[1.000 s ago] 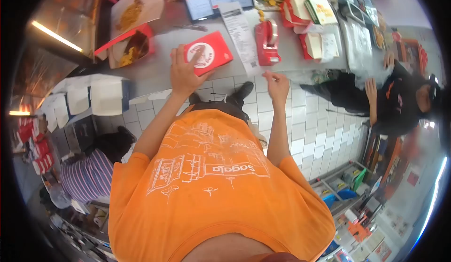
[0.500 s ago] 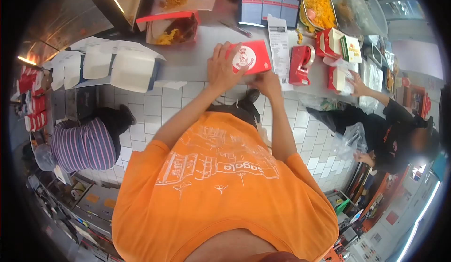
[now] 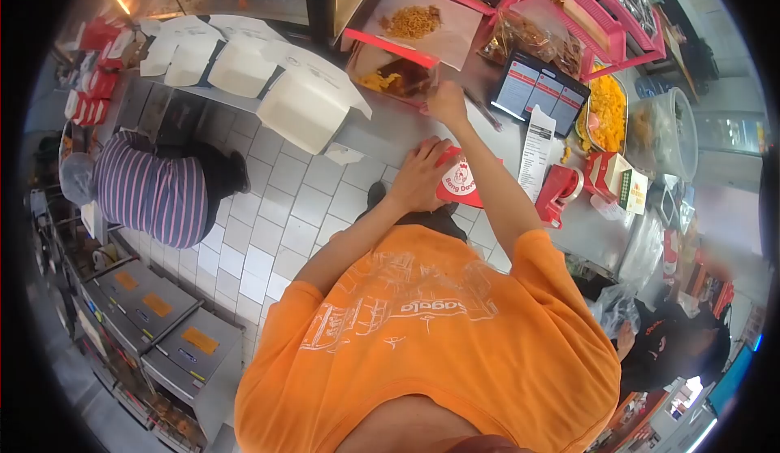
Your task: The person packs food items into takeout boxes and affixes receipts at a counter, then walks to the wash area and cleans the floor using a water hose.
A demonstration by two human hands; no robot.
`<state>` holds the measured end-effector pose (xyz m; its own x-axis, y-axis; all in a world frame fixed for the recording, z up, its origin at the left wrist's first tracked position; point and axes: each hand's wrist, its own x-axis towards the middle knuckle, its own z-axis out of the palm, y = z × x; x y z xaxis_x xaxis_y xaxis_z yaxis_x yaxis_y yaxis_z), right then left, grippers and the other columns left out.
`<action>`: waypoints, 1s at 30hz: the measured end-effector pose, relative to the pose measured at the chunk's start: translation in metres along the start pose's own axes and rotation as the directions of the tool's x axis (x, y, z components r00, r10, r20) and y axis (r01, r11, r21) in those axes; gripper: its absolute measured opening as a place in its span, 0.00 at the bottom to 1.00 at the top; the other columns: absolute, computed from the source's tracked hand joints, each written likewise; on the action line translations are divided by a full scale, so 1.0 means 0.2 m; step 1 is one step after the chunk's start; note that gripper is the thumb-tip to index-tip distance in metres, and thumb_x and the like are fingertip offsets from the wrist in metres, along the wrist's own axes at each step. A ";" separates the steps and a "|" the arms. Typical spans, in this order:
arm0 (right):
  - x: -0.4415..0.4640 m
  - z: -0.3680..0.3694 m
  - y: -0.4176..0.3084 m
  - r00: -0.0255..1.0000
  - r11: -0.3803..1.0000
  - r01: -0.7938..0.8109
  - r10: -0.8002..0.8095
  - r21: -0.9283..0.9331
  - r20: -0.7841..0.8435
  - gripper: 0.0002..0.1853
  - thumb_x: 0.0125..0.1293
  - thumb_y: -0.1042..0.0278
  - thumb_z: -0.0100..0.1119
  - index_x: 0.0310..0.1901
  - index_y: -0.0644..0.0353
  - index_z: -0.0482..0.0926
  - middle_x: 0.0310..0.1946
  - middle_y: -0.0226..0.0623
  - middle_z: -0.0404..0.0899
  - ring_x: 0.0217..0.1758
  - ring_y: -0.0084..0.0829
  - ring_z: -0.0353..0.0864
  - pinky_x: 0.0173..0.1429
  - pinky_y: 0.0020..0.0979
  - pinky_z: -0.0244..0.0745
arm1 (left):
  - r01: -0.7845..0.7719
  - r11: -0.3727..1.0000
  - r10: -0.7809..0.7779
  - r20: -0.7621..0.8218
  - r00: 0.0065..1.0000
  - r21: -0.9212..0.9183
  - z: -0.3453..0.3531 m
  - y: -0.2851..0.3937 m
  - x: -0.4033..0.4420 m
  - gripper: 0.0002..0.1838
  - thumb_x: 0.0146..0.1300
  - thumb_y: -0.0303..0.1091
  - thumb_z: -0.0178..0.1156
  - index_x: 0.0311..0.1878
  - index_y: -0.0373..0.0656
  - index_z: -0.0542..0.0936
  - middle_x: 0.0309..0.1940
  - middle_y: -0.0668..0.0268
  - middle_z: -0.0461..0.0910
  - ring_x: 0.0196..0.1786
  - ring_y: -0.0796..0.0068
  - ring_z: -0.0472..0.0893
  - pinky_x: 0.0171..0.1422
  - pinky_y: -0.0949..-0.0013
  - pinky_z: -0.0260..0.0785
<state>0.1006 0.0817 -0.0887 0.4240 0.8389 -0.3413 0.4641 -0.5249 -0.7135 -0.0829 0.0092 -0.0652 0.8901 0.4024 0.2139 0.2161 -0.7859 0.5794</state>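
Observation:
My left hand [image 3: 422, 175] grips a closed red box [image 3: 460, 182] with a white round chicken logo, near the counter's front edge. Farther forward, my right hand [image 3: 447, 104] has its fingers curled at the right corner of an open red food box [image 3: 393, 71]. Whether it pinches the box or something small there is hidden. Yellow and dark brown food shows inside that open box. Right of my right hand lies a pen [image 3: 483, 108], beside a tablet [image 3: 539, 94]. A long printed receipt [image 3: 537, 152] lies on the counter below the tablet.
Open white-lined boxes [image 3: 302, 110] line the counter's left. A red tape dispenser [image 3: 557, 195], small red boxes [image 3: 603, 172] and a tray of yellow food [image 3: 608, 116] stand right. Noodles [image 3: 410, 22] lie on paper behind. One person [image 3: 154, 189] bends at left; another [image 3: 678, 335] is at right.
My right hand has left the closed red box and moved forward to the open food box. My left hand keeps the closed box, now nearer my body. The view has swung right.

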 end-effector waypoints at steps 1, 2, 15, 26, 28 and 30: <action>-0.04 -0.01 0.00 0.965 0.927 0.247 -0.263 -0.283 -0.019 0.17 0.64 0.61 0.59 0.34 0.72 0.83 0.27 0.54 0.83 0.30 0.46 0.86 0.38 0.41 0.82 | -0.004 1.000 0.004 0.016 1.000 0.018 -0.01 0.00 -0.01 0.49 0.39 0.53 0.75 0.68 0.51 0.69 0.67 0.56 0.62 0.72 0.50 0.59 0.66 0.46 0.60; -0.09 -0.03 0.00 0.963 0.925 0.250 -0.267 -0.287 -0.021 0.17 0.64 0.61 0.59 0.34 0.72 0.83 0.27 0.54 0.83 0.30 0.46 0.86 0.38 0.41 0.82 | -0.010 0.999 0.009 0.026 1.000 0.040 -0.02 -0.02 -0.01 0.48 0.41 0.58 0.73 0.67 0.49 0.70 0.67 0.55 0.62 0.72 0.49 0.60 0.67 0.45 0.61; -1.08 -0.52 0.22 0.905 0.992 -0.030 0.079 0.123 -0.418 0.16 0.75 0.69 0.41 0.28 0.67 0.69 0.22 0.51 0.83 0.31 0.39 0.89 0.30 0.32 0.77 | -0.136 0.984 0.143 -0.056 0.988 0.115 -0.06 -0.22 0.18 0.46 0.45 0.58 0.71 0.69 0.53 0.70 0.71 0.57 0.61 0.71 0.46 0.61 0.68 0.42 0.57; -1.47 -0.36 0.60 0.932 0.986 -0.011 0.071 0.168 -0.355 0.12 0.76 0.69 0.44 0.40 0.69 0.72 0.26 0.48 0.83 0.29 0.38 0.88 0.35 0.32 0.80 | 0.337 0.553 -0.292 0.202 0.935 -0.762 -0.08 -0.06 0.11 0.29 0.58 0.31 0.64 0.65 0.42 0.71 0.56 0.54 0.74 0.59 0.53 0.72 0.66 0.58 0.64; -1.41 -0.29 0.64 0.946 0.998 -0.001 0.021 0.061 -0.322 0.12 0.76 0.68 0.44 0.43 0.70 0.74 0.26 0.48 0.83 0.29 0.38 0.88 0.35 0.32 0.80 | 0.047 0.940 -0.130 -0.226 0.965 -0.339 0.05 -0.05 0.04 0.28 0.57 0.25 0.63 0.63 0.41 0.72 0.50 0.55 0.76 0.50 0.56 0.76 0.61 0.60 0.68; -1.34 -0.21 0.65 0.965 0.976 -0.079 0.126 0.205 -0.228 0.13 0.76 0.68 0.46 0.44 0.71 0.76 0.25 0.47 0.83 0.29 0.32 0.87 0.33 0.29 0.78 | 0.122 0.896 -0.213 -0.172 0.962 -0.427 0.09 -0.10 -0.02 0.28 0.57 0.22 0.62 0.63 0.40 0.72 0.49 0.55 0.76 0.47 0.57 0.77 0.58 0.61 0.69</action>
<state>0.0796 -0.2167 -0.0645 0.6451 0.7110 -0.2799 0.2602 -0.5489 -0.7944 -0.0836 0.0149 -0.0929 0.7411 0.6353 0.2170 0.1311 -0.4540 0.8813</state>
